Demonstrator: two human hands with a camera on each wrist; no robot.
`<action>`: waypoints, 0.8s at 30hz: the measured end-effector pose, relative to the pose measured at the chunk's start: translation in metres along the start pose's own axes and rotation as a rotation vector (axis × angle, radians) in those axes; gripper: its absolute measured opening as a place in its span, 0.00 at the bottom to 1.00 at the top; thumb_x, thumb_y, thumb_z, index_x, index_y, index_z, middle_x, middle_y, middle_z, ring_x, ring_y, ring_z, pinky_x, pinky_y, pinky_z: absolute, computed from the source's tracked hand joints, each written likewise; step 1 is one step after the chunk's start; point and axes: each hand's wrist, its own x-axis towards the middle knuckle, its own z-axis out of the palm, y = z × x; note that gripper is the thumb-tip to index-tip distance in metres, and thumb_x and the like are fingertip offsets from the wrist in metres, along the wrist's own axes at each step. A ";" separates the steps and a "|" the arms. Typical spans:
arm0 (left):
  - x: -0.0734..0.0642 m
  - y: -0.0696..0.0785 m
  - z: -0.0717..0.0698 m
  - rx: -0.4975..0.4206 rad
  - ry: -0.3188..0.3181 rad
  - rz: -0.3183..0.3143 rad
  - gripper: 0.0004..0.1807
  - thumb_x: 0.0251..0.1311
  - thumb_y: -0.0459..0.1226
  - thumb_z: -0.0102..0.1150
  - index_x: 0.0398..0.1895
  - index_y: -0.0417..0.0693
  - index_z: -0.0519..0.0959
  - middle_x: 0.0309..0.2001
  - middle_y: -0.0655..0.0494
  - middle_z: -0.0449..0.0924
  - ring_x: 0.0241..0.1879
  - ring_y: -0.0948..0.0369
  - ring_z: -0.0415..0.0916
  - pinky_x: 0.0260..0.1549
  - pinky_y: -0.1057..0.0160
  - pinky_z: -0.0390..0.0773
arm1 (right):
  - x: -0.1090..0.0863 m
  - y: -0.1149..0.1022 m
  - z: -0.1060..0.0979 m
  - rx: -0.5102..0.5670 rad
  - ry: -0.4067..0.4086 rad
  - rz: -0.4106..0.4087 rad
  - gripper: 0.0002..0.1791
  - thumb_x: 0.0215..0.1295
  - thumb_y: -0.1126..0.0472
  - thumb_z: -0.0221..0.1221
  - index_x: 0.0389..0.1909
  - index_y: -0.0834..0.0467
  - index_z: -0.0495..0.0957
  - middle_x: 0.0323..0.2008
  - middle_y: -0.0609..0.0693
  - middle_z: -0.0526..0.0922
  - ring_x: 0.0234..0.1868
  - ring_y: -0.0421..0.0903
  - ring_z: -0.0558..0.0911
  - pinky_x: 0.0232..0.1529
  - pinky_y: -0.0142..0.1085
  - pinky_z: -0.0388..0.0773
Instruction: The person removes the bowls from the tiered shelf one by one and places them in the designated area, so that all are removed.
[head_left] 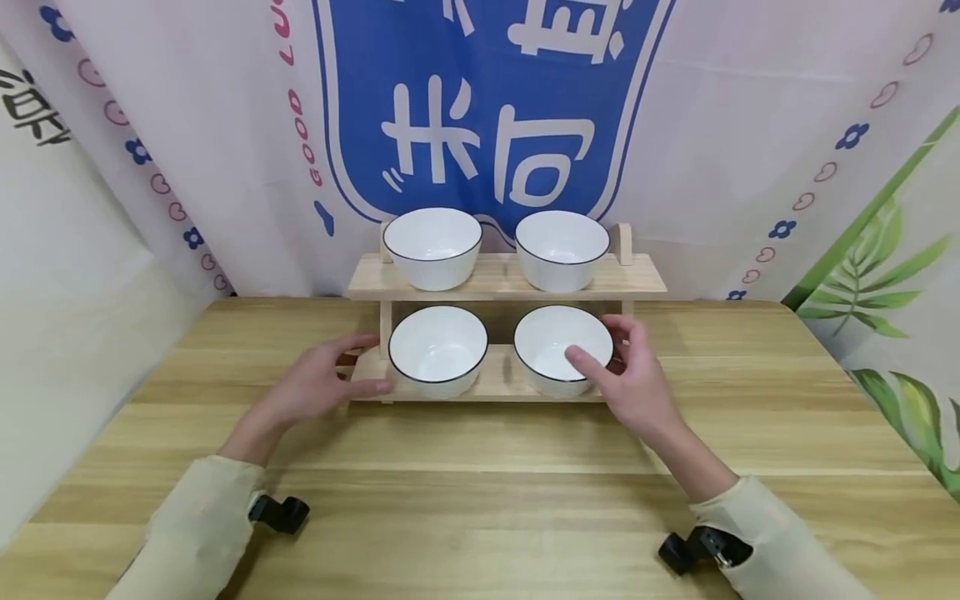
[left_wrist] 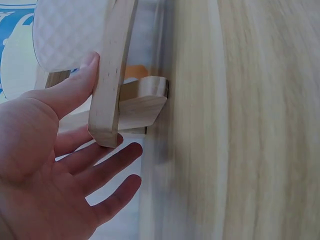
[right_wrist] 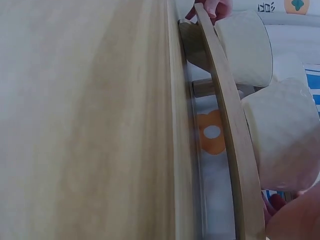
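A two-tier wooden rack stands on the table with two white, dark-rimmed bowls on each tier. At the left end of its lower board, my left hand pinches the wood, thumb on the upper side and index finger below. The left wrist view shows the other fingers of the left hand spread beneath. My right hand holds the lower right bowl, thumb over the rim and fingers at the outer side. Beside it sits the lower left bowl. In the right wrist view, the bowl partly hides the fingers.
Two more bowls, an upper left bowl and an upper right bowl, stand on the top tier. Behind the rack hangs a printed curtain. The wood-grain table stretches in front, with its far edge close behind the rack.
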 end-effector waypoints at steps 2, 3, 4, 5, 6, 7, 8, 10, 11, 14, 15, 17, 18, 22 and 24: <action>-0.001 -0.001 -0.001 0.003 0.000 -0.005 0.49 0.64 0.58 0.74 0.81 0.45 0.66 0.78 0.33 0.67 0.72 0.33 0.72 0.69 0.33 0.73 | 0.000 0.000 0.001 -0.024 -0.042 -0.016 0.49 0.71 0.51 0.70 0.82 0.61 0.53 0.74 0.62 0.69 0.68 0.56 0.77 0.59 0.24 0.75; -0.002 -0.001 -0.001 0.003 0.000 -0.003 0.49 0.64 0.57 0.74 0.81 0.45 0.66 0.78 0.33 0.67 0.72 0.33 0.71 0.69 0.32 0.73 | -0.001 0.000 0.001 -0.030 -0.058 -0.022 0.50 0.70 0.52 0.71 0.82 0.61 0.52 0.75 0.61 0.68 0.68 0.56 0.76 0.61 0.27 0.76; -0.002 -0.002 -0.001 0.003 0.001 -0.001 0.49 0.64 0.57 0.74 0.82 0.45 0.66 0.78 0.33 0.68 0.72 0.33 0.71 0.69 0.32 0.72 | -0.001 0.000 0.001 -0.036 -0.069 -0.026 0.53 0.68 0.52 0.73 0.83 0.61 0.51 0.76 0.61 0.67 0.69 0.56 0.75 0.63 0.31 0.77; -0.002 -0.002 -0.001 0.002 0.000 0.002 0.50 0.64 0.58 0.74 0.82 0.45 0.66 0.78 0.33 0.68 0.72 0.33 0.71 0.69 0.32 0.72 | -0.001 0.000 0.002 -0.038 -0.079 -0.028 0.55 0.67 0.53 0.74 0.83 0.60 0.49 0.77 0.61 0.66 0.70 0.57 0.74 0.66 0.36 0.77; -0.002 -0.002 -0.001 0.001 0.002 0.002 0.50 0.63 0.58 0.75 0.82 0.46 0.66 0.78 0.33 0.68 0.73 0.33 0.71 0.70 0.33 0.72 | -0.001 0.001 0.002 -0.043 -0.087 -0.028 0.57 0.65 0.53 0.75 0.84 0.60 0.48 0.78 0.61 0.64 0.72 0.57 0.73 0.69 0.41 0.76; -0.002 -0.003 0.000 -0.001 0.001 0.006 0.50 0.63 0.58 0.75 0.82 0.46 0.66 0.78 0.33 0.68 0.73 0.33 0.71 0.70 0.33 0.72 | -0.001 0.001 0.002 -0.053 -0.092 -0.025 0.59 0.63 0.52 0.77 0.85 0.58 0.47 0.78 0.61 0.63 0.73 0.58 0.72 0.72 0.46 0.74; -0.002 -0.003 0.000 -0.005 0.002 0.008 0.50 0.63 0.58 0.75 0.82 0.46 0.66 0.78 0.33 0.68 0.73 0.33 0.71 0.70 0.33 0.72 | -0.001 0.001 0.002 -0.061 -0.096 -0.023 0.62 0.61 0.52 0.78 0.85 0.58 0.46 0.79 0.61 0.63 0.75 0.58 0.71 0.74 0.50 0.71; -0.001 -0.005 0.001 -0.015 0.004 0.011 0.50 0.63 0.58 0.75 0.82 0.47 0.66 0.78 0.34 0.68 0.73 0.33 0.72 0.69 0.33 0.72 | 0.000 0.002 0.003 -0.078 -0.102 -0.022 0.66 0.57 0.51 0.80 0.86 0.56 0.44 0.80 0.60 0.62 0.77 0.59 0.69 0.77 0.55 0.66; -0.002 -0.006 0.001 -0.023 0.007 0.013 0.49 0.63 0.58 0.75 0.81 0.47 0.67 0.78 0.34 0.68 0.72 0.33 0.72 0.69 0.33 0.73 | 0.001 0.002 0.003 -0.086 -0.105 -0.023 0.68 0.56 0.50 0.81 0.86 0.56 0.44 0.80 0.60 0.62 0.77 0.59 0.68 0.78 0.57 0.64; -0.002 -0.010 0.001 -0.043 0.014 0.019 0.49 0.63 0.57 0.75 0.81 0.46 0.67 0.78 0.35 0.69 0.72 0.34 0.72 0.70 0.33 0.72 | 0.003 0.002 0.005 -0.089 -0.117 -0.026 0.72 0.52 0.50 0.83 0.87 0.56 0.42 0.80 0.60 0.63 0.77 0.59 0.68 0.79 0.57 0.61; -0.002 -0.012 0.002 -0.050 0.015 0.021 0.48 0.63 0.56 0.75 0.81 0.46 0.67 0.77 0.35 0.69 0.72 0.35 0.73 0.70 0.33 0.72 | 0.004 0.001 0.005 -0.091 -0.120 -0.027 0.73 0.51 0.50 0.84 0.87 0.56 0.42 0.79 0.60 0.63 0.77 0.59 0.69 0.79 0.57 0.61; -0.001 -0.014 0.002 -0.060 0.017 0.025 0.48 0.63 0.56 0.76 0.81 0.47 0.67 0.77 0.36 0.70 0.72 0.36 0.73 0.70 0.34 0.73 | 0.006 0.001 0.005 -0.092 -0.125 -0.025 0.73 0.51 0.51 0.84 0.87 0.57 0.42 0.79 0.61 0.63 0.77 0.59 0.69 0.79 0.57 0.62; -0.001 -0.015 0.003 -0.062 0.017 0.026 0.48 0.63 0.56 0.76 0.81 0.47 0.67 0.77 0.37 0.70 0.71 0.36 0.73 0.69 0.34 0.73 | 0.007 0.000 0.005 -0.093 -0.128 -0.023 0.74 0.50 0.51 0.84 0.87 0.57 0.42 0.79 0.61 0.63 0.76 0.59 0.69 0.78 0.57 0.62; 0.000 -0.017 0.003 -0.069 0.019 0.025 0.48 0.63 0.57 0.75 0.81 0.49 0.68 0.76 0.38 0.72 0.70 0.38 0.74 0.69 0.35 0.74 | 0.009 -0.002 0.004 -0.094 -0.131 -0.013 0.75 0.49 0.53 0.85 0.87 0.57 0.41 0.80 0.61 0.62 0.77 0.60 0.68 0.79 0.57 0.62; 0.000 -0.017 0.003 -0.070 0.021 0.024 0.48 0.63 0.57 0.75 0.81 0.49 0.68 0.76 0.38 0.72 0.70 0.38 0.74 0.69 0.35 0.74 | 0.010 -0.003 0.004 -0.090 -0.129 -0.011 0.76 0.47 0.54 0.86 0.87 0.57 0.41 0.80 0.61 0.62 0.77 0.60 0.68 0.79 0.57 0.61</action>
